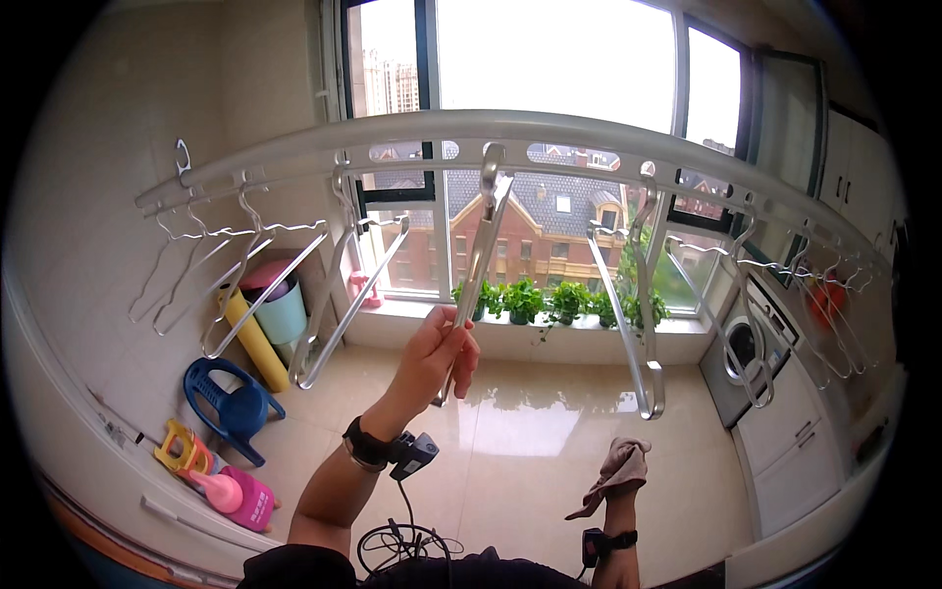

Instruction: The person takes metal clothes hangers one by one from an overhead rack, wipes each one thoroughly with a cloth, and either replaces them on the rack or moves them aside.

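My left hand (pixel 434 353) grips a silver metal clothes hanger (pixel 482 258) near its lower end. The hanger is seen almost edge-on, its hook on the pale drying rail (pixel 574 132) before me. My right hand (pixel 623 499) is low on the right, apart from the hangers. A greyish-brown cloth (pixel 617 465) wraps over its fingers and hides them. To the left, the nearest hanging metal hanger (pixel 360 313) is at an angle; to the right, another metal hanger (pixel 618 316) hangs from the same rail.
More hangers (pixel 272 287) line both ends of the rail. Potted plants (pixel 519 300) stand on the windowsill. A blue plastic chair (pixel 234 412) and toys (pixel 239 497) are at left, a washing machine (pixel 739 350) at right. A cable (pixel 405 541) lies coiled near my body.
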A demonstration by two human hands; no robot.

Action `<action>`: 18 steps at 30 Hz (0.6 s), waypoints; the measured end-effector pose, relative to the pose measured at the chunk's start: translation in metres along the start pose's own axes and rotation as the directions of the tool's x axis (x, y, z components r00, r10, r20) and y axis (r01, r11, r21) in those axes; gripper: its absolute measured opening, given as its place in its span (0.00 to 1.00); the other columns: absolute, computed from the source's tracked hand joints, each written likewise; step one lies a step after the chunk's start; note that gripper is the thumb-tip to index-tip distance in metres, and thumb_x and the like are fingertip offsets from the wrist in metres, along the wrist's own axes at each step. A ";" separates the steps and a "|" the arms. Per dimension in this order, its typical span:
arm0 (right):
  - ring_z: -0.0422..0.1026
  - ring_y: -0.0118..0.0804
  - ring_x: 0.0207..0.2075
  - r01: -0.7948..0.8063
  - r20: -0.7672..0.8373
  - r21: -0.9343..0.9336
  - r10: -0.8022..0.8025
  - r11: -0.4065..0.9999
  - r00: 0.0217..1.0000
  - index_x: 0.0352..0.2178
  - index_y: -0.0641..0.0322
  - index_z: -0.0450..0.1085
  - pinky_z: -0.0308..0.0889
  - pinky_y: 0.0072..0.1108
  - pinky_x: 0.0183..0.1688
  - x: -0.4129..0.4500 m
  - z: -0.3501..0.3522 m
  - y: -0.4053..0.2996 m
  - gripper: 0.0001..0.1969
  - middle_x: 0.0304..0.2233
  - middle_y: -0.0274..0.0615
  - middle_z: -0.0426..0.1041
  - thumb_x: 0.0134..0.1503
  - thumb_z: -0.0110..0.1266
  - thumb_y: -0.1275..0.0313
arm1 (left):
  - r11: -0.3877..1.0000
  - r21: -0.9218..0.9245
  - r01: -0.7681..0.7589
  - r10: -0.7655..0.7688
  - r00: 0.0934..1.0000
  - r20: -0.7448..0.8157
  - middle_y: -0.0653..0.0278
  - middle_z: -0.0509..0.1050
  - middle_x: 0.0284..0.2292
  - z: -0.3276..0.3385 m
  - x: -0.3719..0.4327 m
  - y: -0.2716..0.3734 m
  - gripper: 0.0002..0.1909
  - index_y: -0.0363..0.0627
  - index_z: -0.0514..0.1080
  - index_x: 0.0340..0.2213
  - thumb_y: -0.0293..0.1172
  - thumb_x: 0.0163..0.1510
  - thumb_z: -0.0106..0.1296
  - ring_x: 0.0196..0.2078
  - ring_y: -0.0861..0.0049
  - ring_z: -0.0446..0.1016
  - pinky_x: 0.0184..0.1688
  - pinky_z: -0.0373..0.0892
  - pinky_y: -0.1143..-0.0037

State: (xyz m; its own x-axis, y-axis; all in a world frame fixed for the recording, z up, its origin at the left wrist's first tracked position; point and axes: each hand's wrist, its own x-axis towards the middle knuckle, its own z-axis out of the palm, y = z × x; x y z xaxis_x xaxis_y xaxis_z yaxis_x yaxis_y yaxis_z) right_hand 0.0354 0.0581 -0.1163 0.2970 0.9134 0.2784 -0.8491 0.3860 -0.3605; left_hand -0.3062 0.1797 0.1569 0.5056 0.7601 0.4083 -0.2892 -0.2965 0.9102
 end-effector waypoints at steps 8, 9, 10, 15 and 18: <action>0.57 0.16 0.28 -0.006 0.206 0.217 -0.040 0.976 0.978 0.28 0.52 0.63 0.53 0.09 0.28 -0.014 -0.003 0.004 0.04 0.25 0.26 0.56 0.55 0.40 0.71 | 0.989 -0.149 0.009 -0.015 0.999 -0.040 0.63 0.68 0.20 0.012 0.012 -0.003 0.09 0.44 0.57 0.36 0.36 0.61 0.37 0.12 0.81 0.65 0.12 0.62 0.83; 0.57 0.16 0.28 0.005 0.239 0.191 -0.052 0.982 0.970 0.28 0.52 0.62 0.53 0.09 0.28 -0.016 -0.004 0.006 0.04 0.25 0.26 0.56 0.55 0.39 0.71 | 0.989 -0.148 0.007 -0.013 0.999 -0.038 0.63 0.68 0.20 0.012 0.011 -0.003 0.09 0.44 0.57 0.36 0.36 0.61 0.37 0.12 0.81 0.65 0.12 0.62 0.83; 0.58 0.17 0.28 -0.044 0.158 0.488 -0.038 0.872 0.987 0.28 0.52 0.62 0.54 0.10 0.28 -0.019 -0.005 0.011 0.04 0.25 0.27 0.56 0.55 0.39 0.70 | 0.987 -0.161 0.002 -0.009 0.999 -0.039 0.63 0.68 0.21 0.011 0.011 -0.004 0.08 0.45 0.58 0.36 0.36 0.61 0.37 0.12 0.81 0.65 0.12 0.62 0.83; 0.59 0.20 0.29 0.059 0.065 -0.093 -0.053 0.994 0.996 0.29 0.55 0.62 0.56 0.09 0.31 -0.028 0.003 0.011 0.05 0.26 0.29 0.58 0.56 0.37 0.71 | 0.988 -0.151 0.021 -0.025 0.999 -0.028 0.63 0.69 0.21 0.006 0.015 -0.007 0.08 0.45 0.58 0.36 0.35 0.61 0.36 0.12 0.81 0.65 0.13 0.62 0.83; 0.58 0.20 0.29 -0.042 0.235 0.433 -0.068 0.900 0.970 0.29 0.56 0.62 0.56 0.09 0.33 -0.031 0.030 0.019 0.06 0.27 0.28 0.58 0.57 0.37 0.71 | 0.985 -0.168 0.043 -0.045 0.999 -0.010 0.63 0.69 0.21 0.004 0.020 -0.011 0.08 0.45 0.59 0.36 0.35 0.62 0.35 0.12 0.81 0.65 0.12 0.62 0.83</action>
State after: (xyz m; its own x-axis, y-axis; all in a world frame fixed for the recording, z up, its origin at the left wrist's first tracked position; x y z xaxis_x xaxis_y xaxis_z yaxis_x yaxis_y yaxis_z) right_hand -0.0028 0.0331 -0.1044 0.2430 0.8288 0.5041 -0.9662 0.2531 0.0496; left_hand -0.2898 0.1961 0.1556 0.5100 0.7786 0.3658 -0.3997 -0.1621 0.9022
